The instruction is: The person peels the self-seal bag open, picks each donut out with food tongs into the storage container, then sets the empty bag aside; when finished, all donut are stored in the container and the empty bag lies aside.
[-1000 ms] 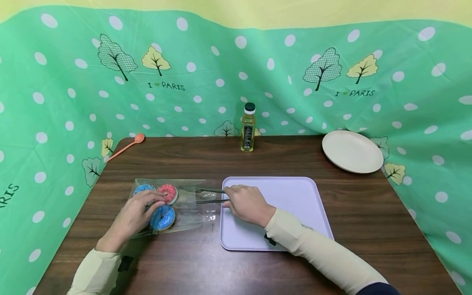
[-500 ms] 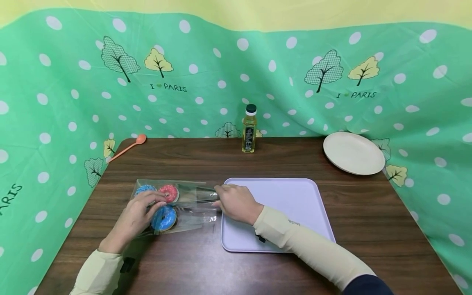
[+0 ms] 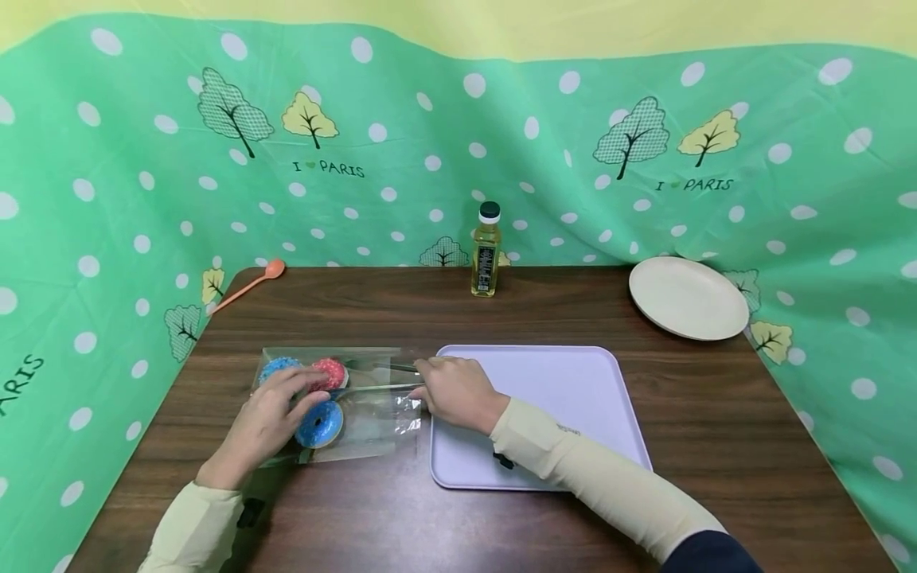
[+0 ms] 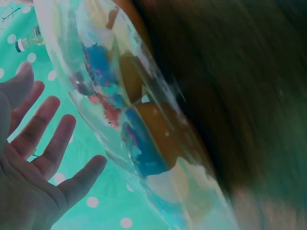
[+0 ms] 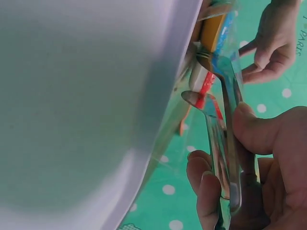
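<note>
A clear plastic bag [image 3: 367, 434] lies on the table with a pink donut [image 3: 330, 372] and two blue donuts, one in front [image 3: 320, 425] and one behind [image 3: 279, 367]. My left hand [image 3: 267, 418] is over the bag's left part, its fingers loosely bent and spread, partly covering the donuts. In the left wrist view those fingers are apart and hold nothing. My right hand [image 3: 458, 391] grips a pair of metal tongs [image 5: 233, 148], thumb on one arm and fingers on the other. Parted, the tong tips reach leftward into the bag's mouth, close to the pink donut.
A lilac tray [image 3: 544, 422] lies right of the bag, under my right wrist. Behind stand an oil bottle [image 3: 485, 259] and, at the back right, a cream plate [image 3: 688, 298]. An orange spoon [image 3: 251, 285] lies at the back left corner. A green curtain [image 3: 401, 159] hangs behind.
My right hand has moved slightly left, taking the tongs deeper into the bag. My left hand has stayed nearly in place over the donuts.
</note>
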The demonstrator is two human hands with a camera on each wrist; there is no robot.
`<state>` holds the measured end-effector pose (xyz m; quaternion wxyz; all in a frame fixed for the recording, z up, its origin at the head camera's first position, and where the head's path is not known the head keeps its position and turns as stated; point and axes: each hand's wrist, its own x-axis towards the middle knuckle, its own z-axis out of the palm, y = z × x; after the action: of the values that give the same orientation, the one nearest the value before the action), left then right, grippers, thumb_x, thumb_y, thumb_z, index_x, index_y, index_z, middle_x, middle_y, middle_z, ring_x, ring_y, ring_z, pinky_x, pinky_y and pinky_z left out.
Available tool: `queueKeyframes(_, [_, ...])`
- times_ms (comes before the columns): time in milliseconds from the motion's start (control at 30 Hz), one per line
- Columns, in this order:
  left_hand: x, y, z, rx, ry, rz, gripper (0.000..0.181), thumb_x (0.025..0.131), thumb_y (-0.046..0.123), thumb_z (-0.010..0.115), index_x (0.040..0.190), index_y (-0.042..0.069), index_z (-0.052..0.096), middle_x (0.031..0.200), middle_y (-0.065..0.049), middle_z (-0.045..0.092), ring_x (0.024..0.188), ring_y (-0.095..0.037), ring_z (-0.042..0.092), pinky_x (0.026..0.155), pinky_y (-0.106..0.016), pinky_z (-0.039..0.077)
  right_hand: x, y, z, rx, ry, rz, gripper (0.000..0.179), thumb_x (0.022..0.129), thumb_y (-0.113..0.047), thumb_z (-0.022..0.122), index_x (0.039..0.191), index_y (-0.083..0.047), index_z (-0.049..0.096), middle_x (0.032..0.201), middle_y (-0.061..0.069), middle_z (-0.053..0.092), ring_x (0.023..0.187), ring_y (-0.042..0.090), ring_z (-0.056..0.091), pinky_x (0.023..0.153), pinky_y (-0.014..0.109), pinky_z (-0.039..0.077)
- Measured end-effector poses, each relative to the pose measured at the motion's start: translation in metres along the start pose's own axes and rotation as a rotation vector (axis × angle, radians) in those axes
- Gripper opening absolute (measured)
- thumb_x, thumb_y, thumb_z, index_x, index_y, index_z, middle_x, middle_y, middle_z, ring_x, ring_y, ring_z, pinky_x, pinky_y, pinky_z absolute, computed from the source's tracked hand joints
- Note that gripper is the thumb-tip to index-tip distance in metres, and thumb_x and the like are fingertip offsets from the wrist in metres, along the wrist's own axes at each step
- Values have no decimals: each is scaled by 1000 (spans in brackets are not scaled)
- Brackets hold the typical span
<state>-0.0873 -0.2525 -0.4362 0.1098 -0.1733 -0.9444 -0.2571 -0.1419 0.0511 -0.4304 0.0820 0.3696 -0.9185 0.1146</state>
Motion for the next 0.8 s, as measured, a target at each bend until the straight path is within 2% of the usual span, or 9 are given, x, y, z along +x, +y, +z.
queueKeyframes(100, [3,2,1,19,-35,-13,37,91,27,76,122,6,72,131,-10,62,121,-33,55,95,-57,48,-3,1,-5,7,12,2,32,94,-40,71,93,-9,64,71,-2,59,68,19,65,51,39,54])
queueKeyframes(200, [7,3,3,47,-44,9,36,89,26,78,119,6,74,130,-10,61,121,-33,55,95,-56,49,-7,2,-9,7,29,2,31,93,-39,72,93,-9,64,69,-3,57,65,18,64,49,37,52])
queueKeyframes(300, [10,4,4,63,-34,41,31,87,22,80,114,8,77,125,-10,63,117,-32,56,95,-54,50,-12,4,-14,0,52,-1,30,92,-38,73,93,-9,65,69,-3,58,65,17,64,48,36,52])
queueKeyframes(467, [13,6,8,71,-7,97,25,84,15,83,108,9,79,117,-8,67,110,-30,59,93,-52,50,-21,6,-21,-1,85,-4,32,92,-36,74,103,-6,69,77,0,66,71,17,67,52,36,54])
queueKeyframes(600, [14,6,10,71,7,129,21,83,11,82,104,8,80,114,-8,68,108,-30,60,92,-51,50,-27,9,-25,-12,90,1,33,92,-37,74,104,-6,69,76,-1,65,70,17,67,51,36,54])
queueKeyframes(800, [15,7,9,64,-3,106,16,85,9,81,101,10,80,115,-7,67,108,-29,60,90,-50,52,-38,17,-28,-19,106,11,33,92,-37,74,104,-7,69,74,-2,62,67,16,64,49,34,52])
